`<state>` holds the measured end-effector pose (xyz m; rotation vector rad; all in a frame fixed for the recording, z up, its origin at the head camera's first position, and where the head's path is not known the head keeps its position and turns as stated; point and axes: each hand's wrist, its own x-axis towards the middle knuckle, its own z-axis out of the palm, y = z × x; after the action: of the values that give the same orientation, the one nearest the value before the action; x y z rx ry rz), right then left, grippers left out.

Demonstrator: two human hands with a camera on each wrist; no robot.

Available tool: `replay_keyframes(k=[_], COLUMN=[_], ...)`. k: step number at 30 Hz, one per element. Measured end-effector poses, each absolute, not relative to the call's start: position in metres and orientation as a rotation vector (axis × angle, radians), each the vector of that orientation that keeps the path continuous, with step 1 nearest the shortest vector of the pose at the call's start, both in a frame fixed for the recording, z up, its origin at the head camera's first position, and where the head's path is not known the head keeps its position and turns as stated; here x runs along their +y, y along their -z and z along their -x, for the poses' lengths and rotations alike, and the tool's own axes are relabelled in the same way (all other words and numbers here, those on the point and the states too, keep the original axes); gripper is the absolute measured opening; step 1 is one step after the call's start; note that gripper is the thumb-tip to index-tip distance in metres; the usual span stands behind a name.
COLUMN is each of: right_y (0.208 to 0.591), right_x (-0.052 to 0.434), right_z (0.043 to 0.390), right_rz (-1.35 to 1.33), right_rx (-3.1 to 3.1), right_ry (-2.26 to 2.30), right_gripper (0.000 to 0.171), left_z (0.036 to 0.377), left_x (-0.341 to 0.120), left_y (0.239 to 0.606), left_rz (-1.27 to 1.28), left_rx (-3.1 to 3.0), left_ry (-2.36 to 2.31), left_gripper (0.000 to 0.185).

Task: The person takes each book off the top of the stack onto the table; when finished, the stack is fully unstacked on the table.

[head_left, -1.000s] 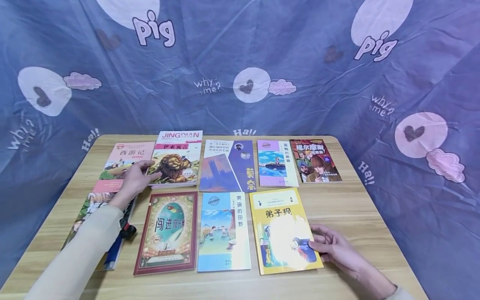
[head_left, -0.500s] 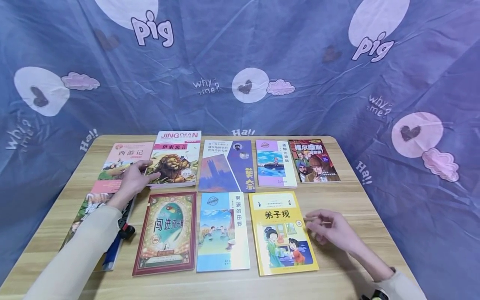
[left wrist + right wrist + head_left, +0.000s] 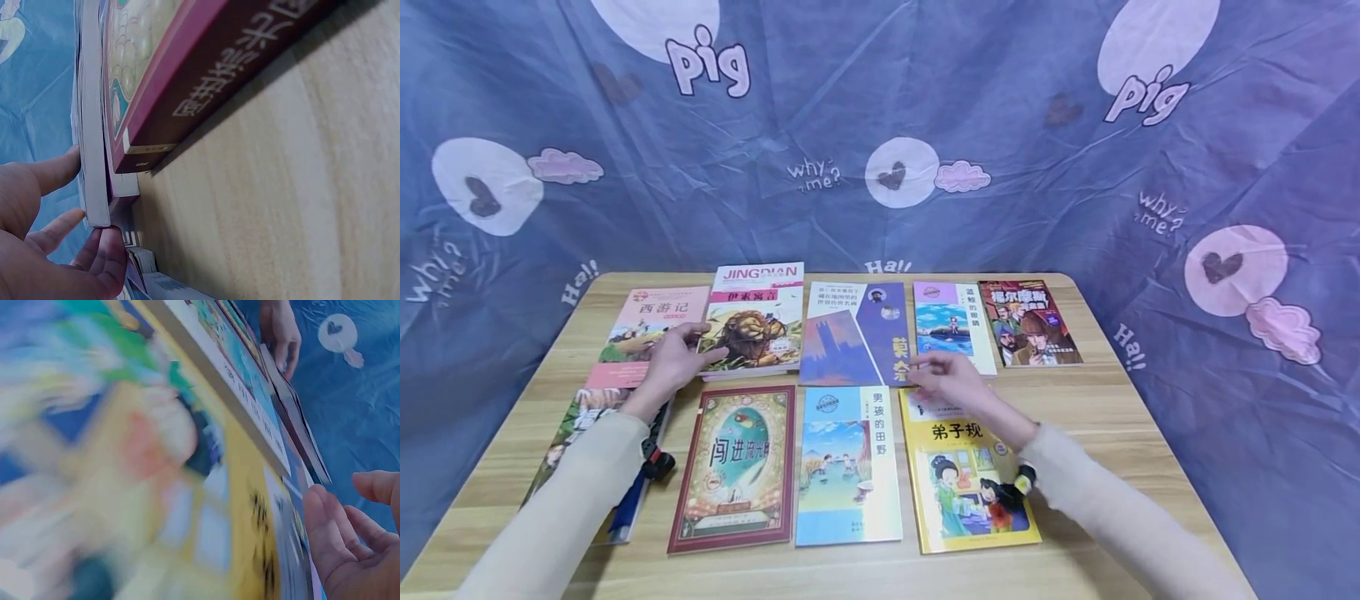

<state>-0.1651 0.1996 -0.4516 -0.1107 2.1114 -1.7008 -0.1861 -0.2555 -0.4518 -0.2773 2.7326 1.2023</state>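
Two rows of books lie flat on a wooden table (image 3: 1112,417). My left hand (image 3: 700,342) rests at the left edge of the lion-cover book (image 3: 752,321), thumb on its cover, fingers beside the pink book (image 3: 651,321). In the left wrist view the left hand's fingertips (image 3: 69,206) touch that book's white page edge (image 3: 94,156). My right hand (image 3: 928,371) hovers with relaxed fingers, holding nothing, over the top of the yellow book (image 3: 966,492) and the lower corner of the purple book (image 3: 857,333). The right wrist view shows the right hand (image 3: 350,512) loosely curved beside the blurred yellow book (image 3: 187,506).
The back row also holds a blue-and-white book (image 3: 953,327) and a detective book (image 3: 1028,321). The front row has a maroon book (image 3: 733,467), a light blue book (image 3: 847,467) and a half-hidden book (image 3: 576,417) under my left sleeve. A blue printed cloth (image 3: 880,125) hangs behind.
My right hand left the yellow book's right edge and moved up and left over its top, toward the purple book. The left hand has stayed in place.
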Motion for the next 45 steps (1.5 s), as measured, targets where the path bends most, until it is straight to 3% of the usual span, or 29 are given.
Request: replay_keyframes(k=[10, 21, 27, 30, 34, 45], right_y=[0.465, 0.471, 0.469, 0.471, 0.472, 0.455], right_x=[0.111, 0.044, 0.026, 0.021, 0.019, 0.067], right_z=[0.211, 0.235, 0.243, 0.248, 0.253, 0.252], right_rz=[0.013, -0.034, -0.004, -0.025, -0.077, -0.038], right_rx=[1.852, 1.805, 1.905, 1.961, 1.948, 1.904], right_ry=[1.771, 1.839, 1.845, 1.838, 1.852, 1.934], right_gripper=[0.044, 0.045, 0.019, 0.031, 0.063, 0.065], left_z=[0.188, 0.192, 0.193, 0.193, 0.193, 0.187], left_x=[-0.252, -0.245, -0.241, -0.24, -0.241, -0.242], left_y=[0.457, 0.461, 0.459, 0.459, 0.46, 0.462], left_rz=[0.218, 0.178, 0.2, 0.221, 0.204, 0.134], left_rx=[2.814, 2.812, 2.822, 2.81, 2.799, 2.859], left_ry=[-1.153, -1.187, -1.15, -1.138, -1.14, -1.149], left_gripper=[0.073, 0.07, 0.073, 0.074, 0.076, 0.062])
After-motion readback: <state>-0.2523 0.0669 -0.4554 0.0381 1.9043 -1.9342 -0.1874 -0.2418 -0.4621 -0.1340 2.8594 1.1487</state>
